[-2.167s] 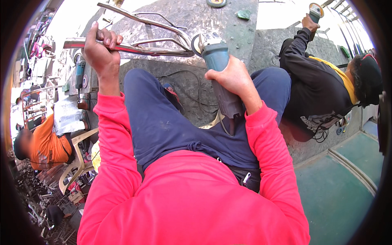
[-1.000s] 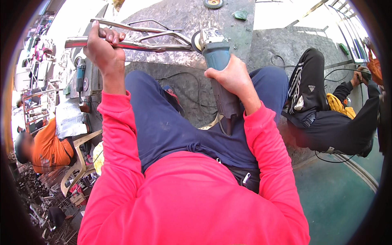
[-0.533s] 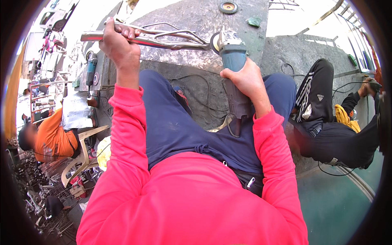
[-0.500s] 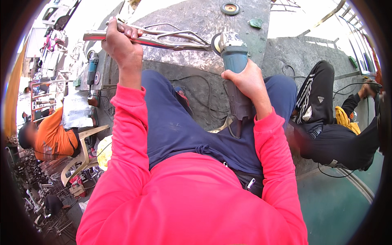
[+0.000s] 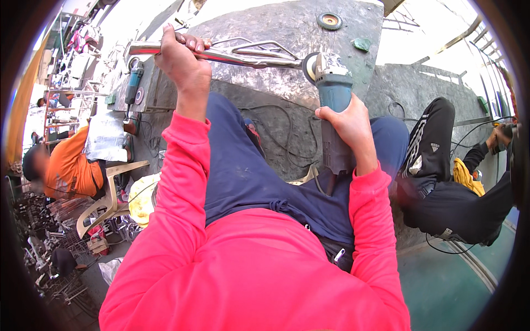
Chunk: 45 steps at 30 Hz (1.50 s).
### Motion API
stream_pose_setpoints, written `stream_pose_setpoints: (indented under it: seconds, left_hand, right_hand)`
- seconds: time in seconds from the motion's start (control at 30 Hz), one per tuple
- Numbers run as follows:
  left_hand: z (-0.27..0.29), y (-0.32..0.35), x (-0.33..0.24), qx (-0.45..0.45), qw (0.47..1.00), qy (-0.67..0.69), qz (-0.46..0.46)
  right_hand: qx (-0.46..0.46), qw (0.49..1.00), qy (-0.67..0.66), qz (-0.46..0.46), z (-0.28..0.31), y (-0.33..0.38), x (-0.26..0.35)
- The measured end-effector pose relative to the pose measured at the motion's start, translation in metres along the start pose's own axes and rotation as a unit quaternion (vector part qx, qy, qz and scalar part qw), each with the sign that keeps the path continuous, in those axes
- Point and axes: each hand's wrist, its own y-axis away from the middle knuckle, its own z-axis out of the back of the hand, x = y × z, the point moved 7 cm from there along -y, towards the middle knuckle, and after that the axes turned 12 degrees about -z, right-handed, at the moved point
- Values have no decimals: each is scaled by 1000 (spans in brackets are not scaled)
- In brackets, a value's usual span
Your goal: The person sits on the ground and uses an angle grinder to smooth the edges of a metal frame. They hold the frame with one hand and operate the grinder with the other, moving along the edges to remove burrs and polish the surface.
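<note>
My left hand (image 5: 185, 58) is closed around one end of a shiny metal tube piece (image 5: 248, 58) with thin bent rods along its side. The piece lies roughly level, above the near part of a worn work table. My right hand (image 5: 349, 122) wraps round the body of a teal and dark angle grinder (image 5: 335, 89), thumb on its near left side. The grinder points away from me, and its round disc (image 5: 311, 68) meets the right end of the tube piece. Whether the disc is spinning, I cannot tell. The grinder's rear end hangs over my lap.
On the scuffed table (image 5: 276, 25) lie a spare disc (image 5: 329, 21) and a green chunk (image 5: 361, 44). Another grinder (image 5: 133, 85) stands at left. A cable (image 5: 281, 118) loops on the floor. A person in orange (image 5: 69, 171) sits left; one in black (image 5: 441, 204) sits close at right.
The whole view has shifted, so everything appears further right and a little lower. The tube piece looks slightly turned about its length. Both grips stay the same, with the disc still at its right end.
</note>
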Motion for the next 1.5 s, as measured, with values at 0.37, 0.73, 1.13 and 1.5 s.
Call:
stream_pose_setpoints:
  seconds: [0.37,0.73,1.13,1.5]
  left_hand:
    - [-3,2,3,-37,999,-1,11]
    - [-10,-8,2,-1,997,77,11]
    - [-46,-31,-20,57,993,105,-18]
    - [-39,-32,-7,31,995,81,-47]
  right_hand:
    - [-4,1000,4,-21,4,-3,-7]
    - [-19,999,-22,-25,13,-5,-12]
    - [-28,998,-32,-55,23,-11,-28]
    - [-43,997,-28,-56,33,-12,-30]
